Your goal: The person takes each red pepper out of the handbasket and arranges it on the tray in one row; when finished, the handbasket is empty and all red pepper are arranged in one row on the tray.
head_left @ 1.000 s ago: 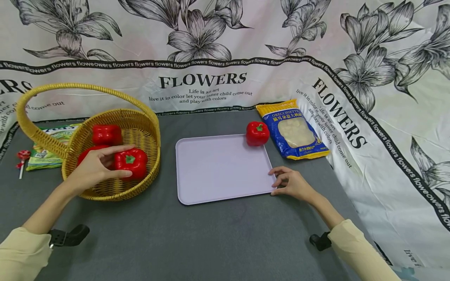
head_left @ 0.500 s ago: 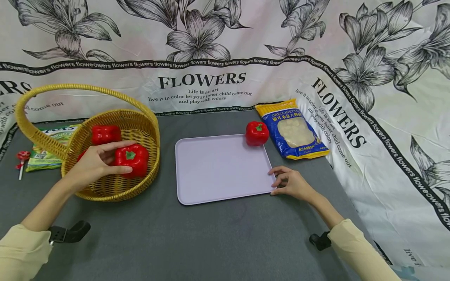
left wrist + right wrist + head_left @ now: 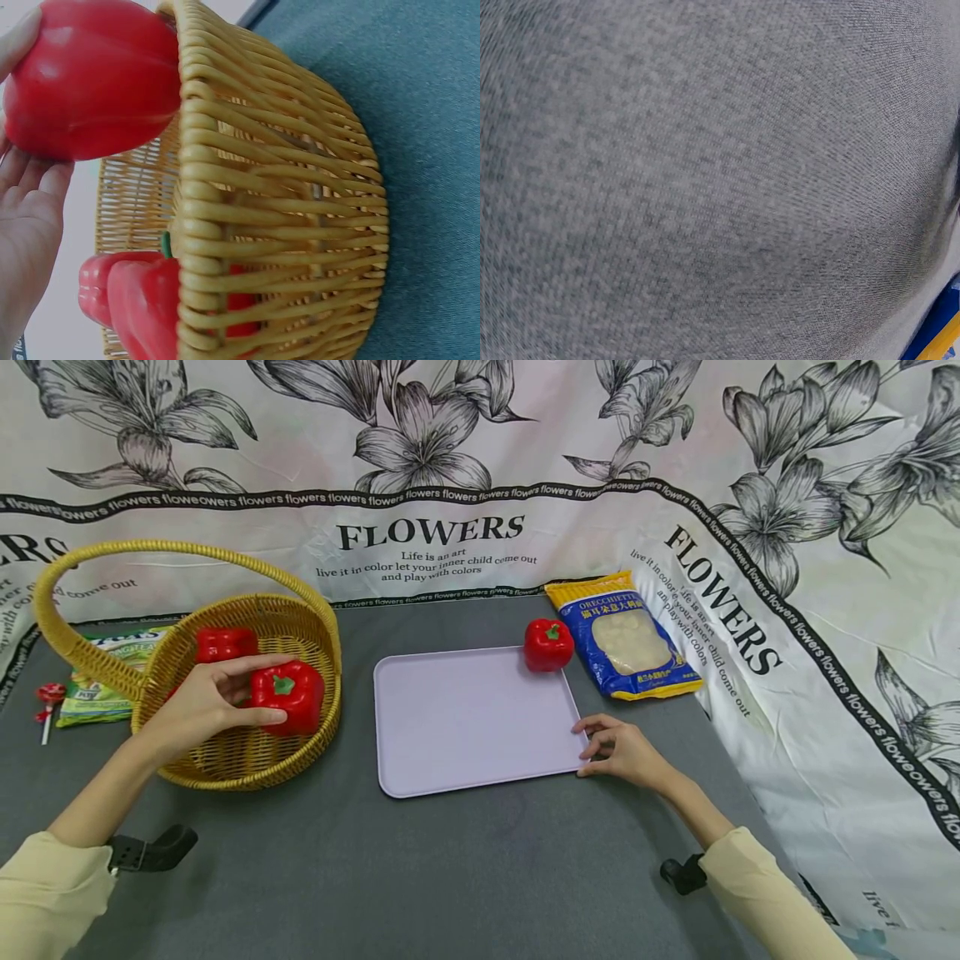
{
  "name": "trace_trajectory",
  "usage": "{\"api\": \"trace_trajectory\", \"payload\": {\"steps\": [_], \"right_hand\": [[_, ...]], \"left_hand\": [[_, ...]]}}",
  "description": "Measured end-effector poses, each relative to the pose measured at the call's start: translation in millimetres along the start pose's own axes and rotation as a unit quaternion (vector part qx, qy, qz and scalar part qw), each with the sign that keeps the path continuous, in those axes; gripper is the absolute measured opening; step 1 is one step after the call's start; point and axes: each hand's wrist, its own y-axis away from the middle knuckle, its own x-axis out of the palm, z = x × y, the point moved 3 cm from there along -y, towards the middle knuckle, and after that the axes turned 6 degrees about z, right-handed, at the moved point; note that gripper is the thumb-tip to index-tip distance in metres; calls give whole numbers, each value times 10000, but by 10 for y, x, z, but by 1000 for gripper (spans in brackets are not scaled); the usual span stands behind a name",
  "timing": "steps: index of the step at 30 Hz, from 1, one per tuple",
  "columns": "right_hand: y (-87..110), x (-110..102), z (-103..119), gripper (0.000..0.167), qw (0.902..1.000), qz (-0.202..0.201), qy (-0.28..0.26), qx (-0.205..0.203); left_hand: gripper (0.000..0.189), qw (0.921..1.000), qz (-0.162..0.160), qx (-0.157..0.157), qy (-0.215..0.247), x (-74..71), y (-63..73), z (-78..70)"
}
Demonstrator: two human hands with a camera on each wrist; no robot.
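Observation:
My left hand (image 3: 197, 706) grips a red bell pepper (image 3: 303, 697) from its left side, thumb in front and fingers behind. In the left wrist view the held bell pepper (image 3: 97, 79) is level with the rim of the yellow wicker basket (image 3: 199, 202). Deeper inside lie other red bell peppers (image 3: 146, 307), one mostly hidden behind my hand in the head view. On the right, my right hand (image 3: 628, 755) holds the near right corner of a pale lilac tray (image 3: 472, 722) between thumb and fingers. One more red bell pepper (image 3: 548, 646) sits at the tray's far right corner.
The basket's tall handle (image 3: 180, 545) arches over its left and back sides. A blue and yellow pasta bag (image 3: 626, 639) lies right of the tray. Beyond the basket are a green bag (image 3: 97, 697) and a red lollipop (image 3: 50, 693). A flower-printed cloth hangs behind.
My left hand has lifted the bell pepper slightly and shifted it a little to the right, over the basket. The right hand and tray have stayed still.

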Motion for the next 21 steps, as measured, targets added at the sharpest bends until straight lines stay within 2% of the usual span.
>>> {"api": "trace_trajectory", "payload": {"steps": [7, 10, 15, 21], "right_hand": [[-1, 5, -8, 13, 10000, -38, 43, -65], [-1, 1, -6, 13, 10000, -27, 35, -7], [-7, -8, -10, 13, 9999, 27, -4, 122], [-5, -8, -13, 13, 9999, 47, -14, 108]], "left_hand": [[58, 9997, -215, -115, 102, -18, -37, -86], [57, 9996, -235, -61, 129, -16, -47, -128], [56, 9995, -205, 89, 241, -22, -68, -178], [56, 9992, -38, 1, 396, 8, -114, -223]]}}
